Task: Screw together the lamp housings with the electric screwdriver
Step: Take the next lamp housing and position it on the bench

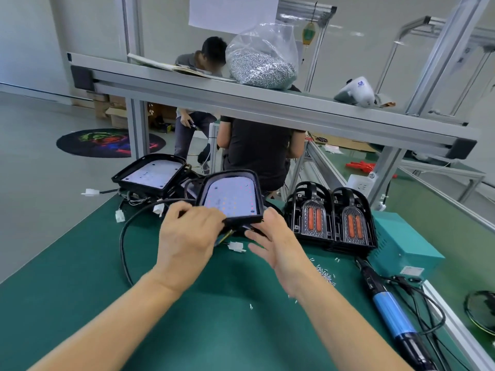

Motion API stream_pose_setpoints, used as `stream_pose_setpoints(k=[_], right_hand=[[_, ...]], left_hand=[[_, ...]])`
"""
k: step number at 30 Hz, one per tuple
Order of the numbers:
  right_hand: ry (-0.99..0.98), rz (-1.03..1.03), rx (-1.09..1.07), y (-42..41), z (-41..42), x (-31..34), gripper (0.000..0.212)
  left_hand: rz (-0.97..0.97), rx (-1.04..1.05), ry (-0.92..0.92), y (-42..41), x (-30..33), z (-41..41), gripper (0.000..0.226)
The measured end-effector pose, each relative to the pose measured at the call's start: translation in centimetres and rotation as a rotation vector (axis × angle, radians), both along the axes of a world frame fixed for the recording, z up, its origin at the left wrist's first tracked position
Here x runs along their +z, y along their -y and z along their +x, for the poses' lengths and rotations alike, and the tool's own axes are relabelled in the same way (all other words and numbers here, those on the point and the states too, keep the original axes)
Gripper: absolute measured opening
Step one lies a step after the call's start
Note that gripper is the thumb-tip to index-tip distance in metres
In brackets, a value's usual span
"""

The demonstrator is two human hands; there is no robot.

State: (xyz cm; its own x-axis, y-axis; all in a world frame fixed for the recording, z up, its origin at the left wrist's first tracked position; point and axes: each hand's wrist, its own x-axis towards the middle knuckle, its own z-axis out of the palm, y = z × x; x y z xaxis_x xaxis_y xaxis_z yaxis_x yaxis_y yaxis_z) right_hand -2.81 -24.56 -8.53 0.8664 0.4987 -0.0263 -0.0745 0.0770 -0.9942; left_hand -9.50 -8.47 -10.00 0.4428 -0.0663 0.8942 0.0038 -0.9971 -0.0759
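Note:
My left hand [187, 236] grips the near edge of a black lamp housing [231, 196] with a white LED board, holding it tilted up above the green mat. Just right of that housing's near corner, my right hand [273, 239] has its fingers spread, and its fingertips touch the wires under it. A second housing [150, 174] of the same kind lies on other parts at the back left. Two black back covers with orange lenses [330, 218] stand side by side to the right. The blue electric screwdriver [391, 309] lies on the mat at the right. Loose screws [325, 273] are scattered near it.
A teal power box [401, 236] sits behind the screwdriver. Black cables [124, 242] and white connectors [235, 246] trail over the green mat [80, 277]. A bag of screws [263, 60] rests on the shelf above. Two people sit beyond the bench.

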Motion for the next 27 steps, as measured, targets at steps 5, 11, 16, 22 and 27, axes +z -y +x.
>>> stream_pose_setpoints(k=[5,11,16,22,27], right_hand=[[-0.040,0.049,0.023,1.9,-1.5,-2.6,0.052],[-0.094,-0.044,-0.048,4.7,-3.2,-6.3,0.047],[-0.124,-0.040,-0.074,6.1,-2.8,-6.9,0.045],[-0.092,-0.053,0.015,5.6,-3.2,-7.0,0.047],[-0.052,-0.130,0.056,5.2,-3.9,-7.7,0.048]], left_hand=[[0.010,-0.092,-0.016,2.6,-4.1,-2.8,0.011],[0.003,-0.289,-0.236,3.7,-7.4,-4.8,0.021],[-0.449,-0.369,-0.594,1.2,-7.8,-6.5,0.080],[-1.696,-0.638,-0.509,0.9,-6.3,-4.4,0.055],[-1.910,-0.585,-0.595,1.0,-5.7,-1.7,0.036]])
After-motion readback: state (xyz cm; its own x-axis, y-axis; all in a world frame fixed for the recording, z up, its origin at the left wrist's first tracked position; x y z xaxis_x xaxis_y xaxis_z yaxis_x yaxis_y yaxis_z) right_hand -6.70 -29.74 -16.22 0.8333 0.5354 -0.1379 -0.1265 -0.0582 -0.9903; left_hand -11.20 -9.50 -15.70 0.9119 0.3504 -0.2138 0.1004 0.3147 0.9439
